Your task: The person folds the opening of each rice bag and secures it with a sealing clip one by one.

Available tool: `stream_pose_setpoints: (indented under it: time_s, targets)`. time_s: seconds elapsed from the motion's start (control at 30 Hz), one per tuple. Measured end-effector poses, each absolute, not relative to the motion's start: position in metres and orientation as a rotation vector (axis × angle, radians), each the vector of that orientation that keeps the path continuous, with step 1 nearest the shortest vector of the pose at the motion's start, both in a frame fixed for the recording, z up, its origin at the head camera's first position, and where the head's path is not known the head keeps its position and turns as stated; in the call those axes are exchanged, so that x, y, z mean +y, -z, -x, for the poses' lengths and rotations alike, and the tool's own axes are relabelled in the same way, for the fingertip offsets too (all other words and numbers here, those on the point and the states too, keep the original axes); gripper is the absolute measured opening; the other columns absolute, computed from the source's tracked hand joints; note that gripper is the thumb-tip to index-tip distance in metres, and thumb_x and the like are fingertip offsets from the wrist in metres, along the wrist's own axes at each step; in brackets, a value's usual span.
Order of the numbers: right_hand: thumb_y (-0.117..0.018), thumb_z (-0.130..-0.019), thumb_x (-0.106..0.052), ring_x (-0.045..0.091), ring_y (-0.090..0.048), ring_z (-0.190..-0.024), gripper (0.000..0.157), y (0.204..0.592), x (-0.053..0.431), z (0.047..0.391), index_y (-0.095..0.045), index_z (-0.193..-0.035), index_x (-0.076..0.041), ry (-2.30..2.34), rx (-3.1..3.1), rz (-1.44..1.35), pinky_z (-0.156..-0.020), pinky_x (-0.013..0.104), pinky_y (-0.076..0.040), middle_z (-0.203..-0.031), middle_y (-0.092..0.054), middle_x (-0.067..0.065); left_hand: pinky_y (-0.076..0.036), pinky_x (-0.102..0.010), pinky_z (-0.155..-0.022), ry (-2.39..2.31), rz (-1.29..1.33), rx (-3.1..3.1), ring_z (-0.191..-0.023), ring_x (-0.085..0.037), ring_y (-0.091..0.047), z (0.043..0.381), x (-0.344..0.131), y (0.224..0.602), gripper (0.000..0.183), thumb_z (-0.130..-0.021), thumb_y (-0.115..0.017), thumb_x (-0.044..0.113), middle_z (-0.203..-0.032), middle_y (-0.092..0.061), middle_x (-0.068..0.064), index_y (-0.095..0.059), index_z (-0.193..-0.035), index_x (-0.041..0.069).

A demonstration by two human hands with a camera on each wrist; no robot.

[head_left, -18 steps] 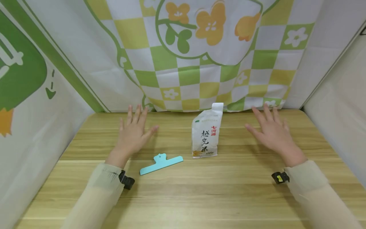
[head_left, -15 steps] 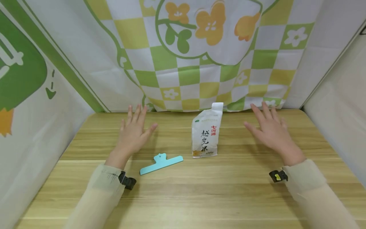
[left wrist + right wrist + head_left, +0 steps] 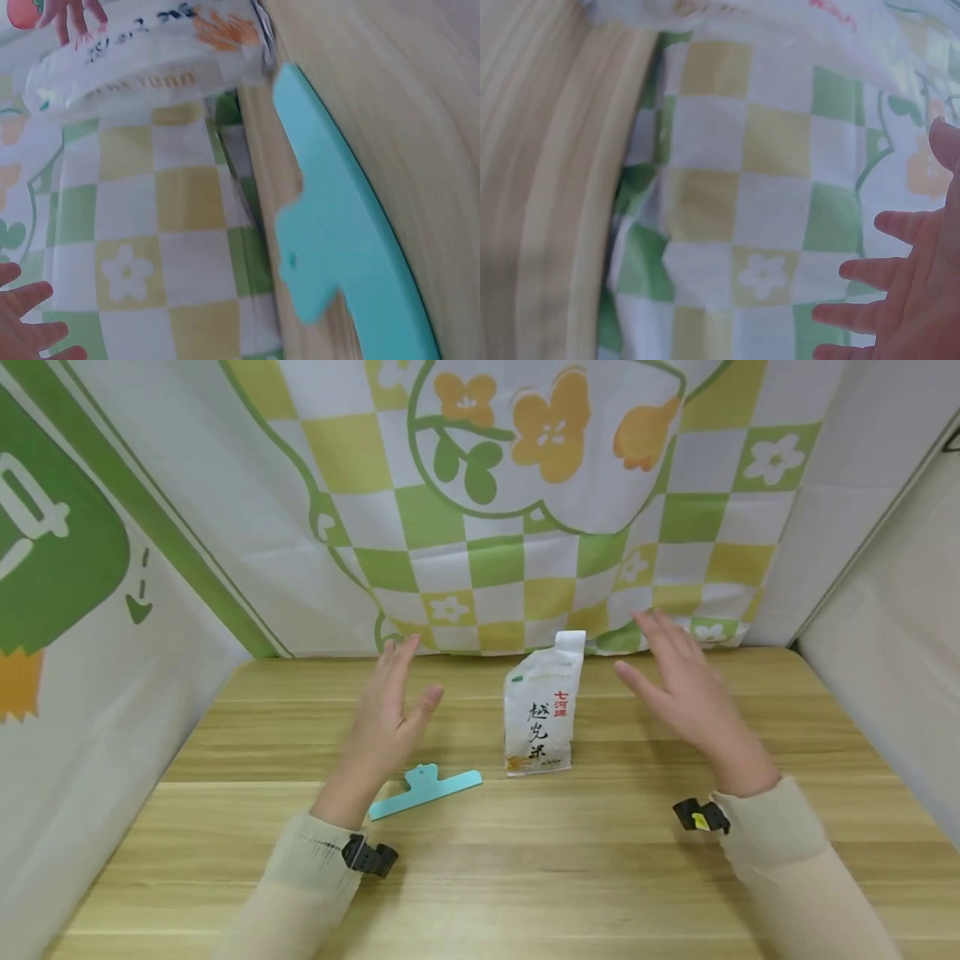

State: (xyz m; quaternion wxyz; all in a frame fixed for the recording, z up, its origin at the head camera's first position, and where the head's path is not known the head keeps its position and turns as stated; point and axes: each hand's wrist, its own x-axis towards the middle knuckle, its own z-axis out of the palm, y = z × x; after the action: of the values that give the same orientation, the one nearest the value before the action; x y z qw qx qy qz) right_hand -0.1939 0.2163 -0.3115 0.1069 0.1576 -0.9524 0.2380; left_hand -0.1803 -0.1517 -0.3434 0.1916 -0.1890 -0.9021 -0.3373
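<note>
A white rice bag [image 3: 540, 714] with black and red lettering stands upright near the middle of the table in the head view. To its left lies a light-blue sealing clip [image 3: 425, 791], which fills much of the left wrist view as a turquoise bar [image 3: 337, 217]. My left hand [image 3: 382, 718], holding nothing, is above the table just left of the bag, its wrist beside the clip. On the bag's other side my right hand [image 3: 686, 693] is raised with straight fingers and thumb apart. Both palms face the bag, neither hand touching it.
The wooden table [image 3: 525, 877] ends at the back against a checked floral cloth [image 3: 495, 560]. Pale cloth walls [image 3: 892, 610] close in the sides. A black strap with a small camera [image 3: 369, 857] sits on the left wrist, another [image 3: 701, 816] on the right.
Both hands have moved inward toward the bag, the left to the right and the right to the left. They have turned so the palms face each other. The bag and clip stay put.
</note>
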Motion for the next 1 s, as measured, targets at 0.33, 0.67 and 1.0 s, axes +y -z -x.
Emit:
stream_pose_setpoints:
  time_s: [0.33, 0.67, 1.0]
  targets:
    - [-0.048, -0.102, -0.049, 0.036, -0.015, -0.153, 0.073, 0.304, 0.183, 0.199, -0.013, -0.161, -0.023, -0.936, -2.645, -0.587, -0.121, 0.062, -0.015, -0.167, -0.016, 0.006, -0.025, -0.053, -0.122, 1.124, 0.625, -2.412, -0.15, -0.029, -0.028, 0.181, -0.111, 0.342, 0.074, -0.101, -0.03, 0.065, -0.16, -0.035, -0.007, -0.028, -0.157, 0.017]
    - [-0.053, -0.101, -0.041, 0.033, -0.025, -0.15, 0.071, 0.307, 0.154, 0.206, -0.019, -0.16, -0.021, -1.184, -2.427, -0.666, -0.121, 0.06, -0.02, -0.165, -0.025, 0.008, -0.037, -0.048, -0.116, 1.24, 0.612, -2.375, -0.14, -0.024, -0.044, 0.184, -0.077, 0.347, 0.068, -0.102, -0.034, 0.061, -0.149, -0.05, -0.005, -0.037, -0.152, 0.015]
    - [-0.06, -0.099, -0.018, 0.021, -0.055, -0.113, 0.06, 0.322, 0.135, 0.215, -0.03, -0.151, -0.015, -1.65, -2.277, -0.578, -0.091, 0.037, -0.049, -0.141, -0.052, 0.015, -0.056, -0.041, -0.088, 1.608, 0.515, -2.309, -0.112, -0.02, -0.063, 0.193, -0.066, 0.352, 0.036, -0.103, -0.052, 0.036, -0.118, -0.07, -0.007, -0.058, -0.13, 0.013]
